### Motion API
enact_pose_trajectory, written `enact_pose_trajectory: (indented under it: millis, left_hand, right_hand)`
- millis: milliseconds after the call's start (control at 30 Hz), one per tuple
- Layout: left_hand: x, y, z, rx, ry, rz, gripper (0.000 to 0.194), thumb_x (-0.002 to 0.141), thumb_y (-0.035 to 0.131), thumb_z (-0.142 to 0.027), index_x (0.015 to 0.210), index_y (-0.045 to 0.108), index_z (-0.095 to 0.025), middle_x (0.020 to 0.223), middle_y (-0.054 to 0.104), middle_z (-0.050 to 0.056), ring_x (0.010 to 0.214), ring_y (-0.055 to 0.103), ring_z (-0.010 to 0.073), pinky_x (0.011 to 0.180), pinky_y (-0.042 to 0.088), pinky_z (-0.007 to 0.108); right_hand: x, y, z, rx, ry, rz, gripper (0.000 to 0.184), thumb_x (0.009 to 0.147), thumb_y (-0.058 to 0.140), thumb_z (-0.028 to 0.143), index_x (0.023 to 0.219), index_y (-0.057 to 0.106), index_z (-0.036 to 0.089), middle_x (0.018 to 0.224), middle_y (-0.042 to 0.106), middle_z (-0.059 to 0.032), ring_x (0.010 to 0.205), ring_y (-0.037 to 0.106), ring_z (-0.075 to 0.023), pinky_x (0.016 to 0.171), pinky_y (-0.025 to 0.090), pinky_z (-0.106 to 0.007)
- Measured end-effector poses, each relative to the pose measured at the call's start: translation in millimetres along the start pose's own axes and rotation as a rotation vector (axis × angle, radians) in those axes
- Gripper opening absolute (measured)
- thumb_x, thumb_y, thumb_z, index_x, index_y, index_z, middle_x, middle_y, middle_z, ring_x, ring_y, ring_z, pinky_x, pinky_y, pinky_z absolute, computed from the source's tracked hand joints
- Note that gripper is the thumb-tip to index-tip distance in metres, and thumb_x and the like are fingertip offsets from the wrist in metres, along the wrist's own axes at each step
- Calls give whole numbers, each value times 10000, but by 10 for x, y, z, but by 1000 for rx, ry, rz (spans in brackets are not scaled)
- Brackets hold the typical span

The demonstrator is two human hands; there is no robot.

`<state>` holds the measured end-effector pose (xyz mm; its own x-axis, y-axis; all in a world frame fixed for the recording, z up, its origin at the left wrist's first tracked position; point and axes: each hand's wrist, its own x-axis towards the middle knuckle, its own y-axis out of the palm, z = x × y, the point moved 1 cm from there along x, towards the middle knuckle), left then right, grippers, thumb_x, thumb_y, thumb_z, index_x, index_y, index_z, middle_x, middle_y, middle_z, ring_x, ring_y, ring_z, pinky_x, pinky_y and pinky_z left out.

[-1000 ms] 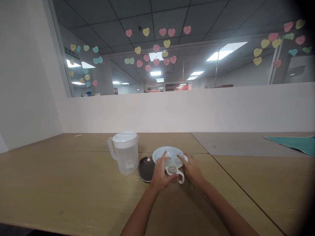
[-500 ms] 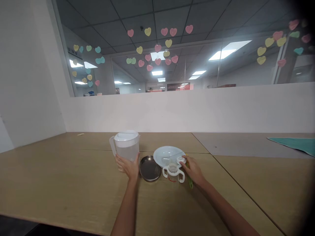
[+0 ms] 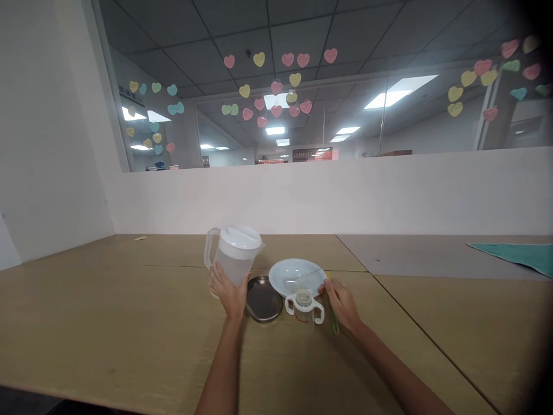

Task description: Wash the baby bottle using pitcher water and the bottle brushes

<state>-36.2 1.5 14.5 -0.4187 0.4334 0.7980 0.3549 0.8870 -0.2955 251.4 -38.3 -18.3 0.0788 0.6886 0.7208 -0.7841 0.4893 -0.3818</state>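
Observation:
A translucent white pitcher [image 3: 235,264] with a white lid is tilted to the right, its spout toward the bowl. My left hand [image 3: 228,291] is wrapped round its lower body. My right hand [image 3: 341,302] is closed at the right rim of a pale shallow bowl [image 3: 280,271]; what its fingers hold, if anything, is hidden. In front of the bowl stands a clear bottle [image 3: 303,300] with two white handles, its neck uncapped. A round dark metal tray [image 3: 263,298] lies between pitcher and bottle. Beside my right hand lies a green-handled utensil [image 3: 334,323], partly covered.
The wooden table [image 3: 129,317] meets a white wall [image 3: 259,202] at the back, with a window above carrying heart-shaped notes. A teal cloth [image 3: 518,256] lies at the far right on a grey surface. A small pale scrap [image 3: 140,238] sits at the back left.
My left hand has moved the pitcher right and tipped it to the right. The white cap seen at my right fingertips is out of sight; the right hand has barely moved.

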Motion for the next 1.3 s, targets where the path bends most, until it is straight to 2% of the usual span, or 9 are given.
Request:
enact_pose_trajectory:
  millis: [67,200,467,600,733,800,900,1000,1300]
  left_hand:
    - [-6,22,-23,-15,102,-6,871,733,572,-515,1394,157,-127,1416,239,217,1304,225,370,1034,200,576]
    - [-54,82,-67,-21,289,17,776,746,578,-467,1370,262,-131,1424,228,215,1325,179,360,1039,160,579]
    - [-116,139,-137,-13,555,121,617,747,608,-363,1310,410,-205,1439,244,165,1336,173,342,1051,145,561]
    - [-111,152,-151,-30,585,129,604,752,600,-373,1303,419,-203,1438,246,166,1339,165,339,1052,146,557]
    - [-127,161,-153,-47,541,118,681,745,599,-428,1325,366,-158,1421,246,208,1332,164,365,1039,134,594]
    - [-131,152,-154,-96,493,108,793,730,601,-474,1360,272,-125,1403,250,237,1321,190,369,1031,176,593]
    - [-115,117,-160,-219,395,115,938,698,615,-520,1393,137,-110,1371,276,242,1297,263,338,1014,308,509]
    - [-76,72,-168,-291,350,128,972,671,637,-528,1393,124,-126,1350,290,228,1277,306,325,991,368,460]
    - [-107,98,-167,-197,656,181,856,759,584,-411,1385,76,-121,1408,213,257,1346,131,354,1038,189,595]
  right_hand:
    - [-41,-2,93,45,-89,9,472,927,281,386,604,566,193,629,583,-30,706,539,-167,784,395,-311]
    - [-142,86,141,-1,-264,63,427,918,336,351,555,487,184,554,499,-7,576,456,-131,641,370,-266]
    - [-171,132,92,-150,-351,30,413,906,376,276,510,441,180,488,429,13,472,375,-94,513,275,-225]
    - [-161,82,101,-167,-377,35,413,906,367,262,513,465,178,489,446,8,471,383,-95,513,281,-227]
    - [-168,78,81,-201,-387,41,413,905,363,249,514,477,178,491,451,5,473,386,-96,516,282,-236]
    - [-171,82,69,-211,-394,39,408,904,363,247,519,478,180,494,454,4,476,391,-99,518,284,-238]
    - [-174,84,59,-219,-397,37,409,906,358,251,518,469,183,492,452,5,474,394,-100,517,280,-242]
    - [-172,79,57,-231,-396,47,416,909,347,255,519,469,185,491,456,4,469,389,-100,513,272,-246]
    - [-163,47,44,-255,-396,73,414,913,337,251,538,498,178,509,469,-2,482,392,-101,520,287,-242]
